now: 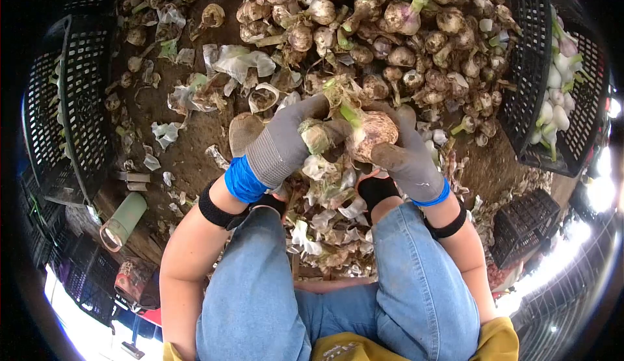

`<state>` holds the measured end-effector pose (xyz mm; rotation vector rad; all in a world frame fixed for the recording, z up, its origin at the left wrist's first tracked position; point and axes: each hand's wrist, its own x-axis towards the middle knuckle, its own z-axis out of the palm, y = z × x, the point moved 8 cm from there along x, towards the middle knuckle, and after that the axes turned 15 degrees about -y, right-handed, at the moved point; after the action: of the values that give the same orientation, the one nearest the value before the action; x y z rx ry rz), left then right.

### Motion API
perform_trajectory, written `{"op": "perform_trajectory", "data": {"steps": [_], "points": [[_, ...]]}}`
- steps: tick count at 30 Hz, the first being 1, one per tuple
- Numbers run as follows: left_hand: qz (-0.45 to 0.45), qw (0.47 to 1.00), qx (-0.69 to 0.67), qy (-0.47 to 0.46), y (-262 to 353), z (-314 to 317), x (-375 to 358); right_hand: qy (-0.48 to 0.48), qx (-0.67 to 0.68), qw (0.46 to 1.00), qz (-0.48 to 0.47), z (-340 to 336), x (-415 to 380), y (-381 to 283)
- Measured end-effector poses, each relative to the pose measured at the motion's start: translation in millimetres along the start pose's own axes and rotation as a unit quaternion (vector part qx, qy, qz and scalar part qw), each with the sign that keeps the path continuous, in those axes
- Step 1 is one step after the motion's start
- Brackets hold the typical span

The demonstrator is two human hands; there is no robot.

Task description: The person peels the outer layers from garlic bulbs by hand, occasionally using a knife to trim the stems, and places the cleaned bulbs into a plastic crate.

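Observation:
A large garlic bulb (372, 137) with brown dirty outer skin and a short green stem is between my two gloved hands, above my feet. My right hand (411, 156) is closed round the bulb's right side, with the thumb on its lower edge. My left hand (286, 136) is closed at the bulb's left side, by the stem and its loose dry skin; its fingertips are partly hidden. Both gloves are grey with blue at the wrist. Torn garlic skins (318, 224) lie below, between my legs.
A big heap of unpeeled garlic bulbs (448, 49) lies ahead. At the right stands a black crate (526, 81) holding white peeled garlic. Another black crate (88, 107) is at the left, near a green cylinder (127, 218). A small black basket (525, 226) sits at lower right.

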<state>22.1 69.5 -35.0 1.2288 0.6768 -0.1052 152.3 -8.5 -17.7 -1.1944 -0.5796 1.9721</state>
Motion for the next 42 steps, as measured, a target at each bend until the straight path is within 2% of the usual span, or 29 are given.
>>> {"op": "perform_trajectory", "data": {"steps": [2,3,6,7,9,11,12,14,15,16,17,18,19,21,22,23,26,27,30,31,33,34,35,36,37,38,40,41,42], "points": [[0.043,0.986,0.156,0.04,3.4,2.4,-0.2,-0.007,-0.095,0.995,-0.007,2.8,2.0,-5.2],[0.031,0.997,0.024,0.061,6.3,6.4,1.1,-0.011,-0.143,0.99,-0.011,4.0,3.6,-8.1],[-0.056,0.998,-0.012,0.007,8.3,5.8,0.1,-0.059,0.23,0.971,0.008,2.3,6.5,16.8],[-0.019,0.998,-0.052,0.005,-0.4,8.7,3.0,-0.051,0.306,0.95,0.029,7.6,3.2,15.7],[-0.017,0.945,-0.325,0.013,-21.8,16.8,4.0,0.006,0.092,0.994,-0.053,-5.1,5.3,7.3],[-0.017,0.836,-0.549,0.003,-28.4,26.8,4.3,0.055,-0.16,0.979,-0.113,-6.9,3.5,-9.7],[-0.008,0.844,-0.536,0.004,-24.9,26.0,3.8,0.092,-0.298,0.942,-0.129,-6.0,1.1,-19.5],[0.012,0.861,-0.509,0.005,-18.2,24.3,4.3,0.087,-0.398,0.906,-0.112,-7.1,3.2,-21.3],[0.014,0.977,-0.198,0.074,-17.9,0.0,8.8,0.075,-0.147,0.983,-0.074,-9.1,3.6,-10.6],[0.08,0.99,-0.086,0.074,-8.0,-1.8,6.9,0.041,0.06,0.996,-0.041,-10.8,7.0,6.5],[0.145,0.986,0.028,0.074,3.4,-0.6,1.7,0.006,0.265,0.964,-0.006,-9.2,10.0,23.7],[0.207,0.965,0.142,0.07,23.5,3.0,-4.6,0.0,0.348,0.938,0.008,-5.4,13.1,30.8],[0.166,0.977,0.127,0.03,19.8,4.7,-0.1,-0.001,0.427,0.904,0.024,-1.6,15.7,37.8],[0.125,0.984,0.109,0.059,8.2,1.1,4.7,0.11,0.108,0.983,0.099,-41.0,21.9,50.6],[0.104,0.987,0.099,0.073,0.1,0.2,6.0,0.161,-0.058,0.976,0.132,-51.8,21.9,45.0],[0.082,0.984,0.128,0.091,-7.0,-2.1,6.7,0.192,-0.21,0.958,0.019,-47.0,6.6,15.0],[0.019,0.98,0.173,0.093,-6.7,0.6,5.5,0.159,-0.494,0.845,-0.132,-2.0,5.5,-35.9],[0.032,0.978,0.189,0.085,-2.1,3.1,5.0,0.151,-0.537,0.824,-0.103,10.3,7.7,-37.6],[0.047,0.97,0.225,0.077,2.1,1.4,4.4,0.065,-0.544,0.835,-0.044,4.3,18.0,-15.2],[0.032,0.969,0.229,0.084,-2.5,-5.5,3.8,0.042,-0.513,0.857,-0.032,3.5,16.1,-13.9],[0.032,0.951,0.288,0.109,-0.8,-20.5,4.9,0.018,-0.249,0.968,0.042,-1.1,6.1,-3.7],[0.027,0.952,0.294,0.085,-4.5,-16.5,7.3,0.006,-0.108,0.991,0.076,-1.9,1.6,4.0],[0.022,0.952,0.299,0.061,-11.1,-9.1,9.7,-0.007,-0.012,0.999,0.037,-8.5,0.5,14.1],[0.017,0.952,0.303,0.037,-14.4,-1.3,11.4,-0.02,0.141,0.989,-0.038,1.9,2.2,-0.3],[-0.032,0.942,0.306,-0.132,-15.3,27.8,16.2,-0.001,0.237,0.97,-0.046,-5.2,4.9,3.9],[-0.129,0.92,0.308,-0.203,-15.4,47.7,7.5,0.019,0.331,0.942,-0.052,-12.7,7.5,13.2],[-0.004,0.879,0.287,-0.38,-23.0,103.4,-7.2,0.04,0.393,0.913,-0.104,-34.8,18.3,25.3],[0.066,0.919,0.25,-0.297,-12.4,96.8,-8.1,0.046,0.433,0.897,-0.079,-40.1,22.8,33.2],[0.132,0.956,0.094,-0.245,0.2,75.6,-5.4,0.051,0.471,0.879,-0.054,-41.8,24.5,39.8]]}}
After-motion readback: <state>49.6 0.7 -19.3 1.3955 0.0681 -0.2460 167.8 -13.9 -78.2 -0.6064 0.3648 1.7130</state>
